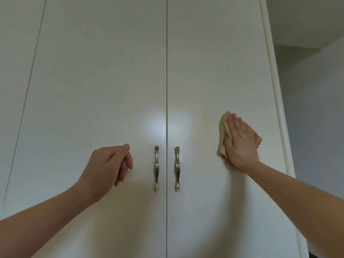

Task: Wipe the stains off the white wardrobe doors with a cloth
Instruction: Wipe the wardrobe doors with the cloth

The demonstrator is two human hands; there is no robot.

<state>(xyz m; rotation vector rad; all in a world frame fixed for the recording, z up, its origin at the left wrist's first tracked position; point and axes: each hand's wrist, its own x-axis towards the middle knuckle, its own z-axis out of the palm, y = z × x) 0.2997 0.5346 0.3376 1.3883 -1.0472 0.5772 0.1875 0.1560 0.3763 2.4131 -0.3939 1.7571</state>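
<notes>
Wardrobe doors [104, 81], white and closed, are shown from below, meeting at a central seam flanked by two metal handles [156, 168]. At left, the left hand [109, 164] is held loosely curled and empty, just left of the handles; contact with the panel cannot be confirmed. At right, the right hand [240, 144] is laid flat and open, pressing a tan cloth [223, 135] against the right door, near its outer edge. No stains can be distinguished at this resolution. The unwiped seam area lies left of the cloth, so a leftward stroke is probably called for.
</notes>
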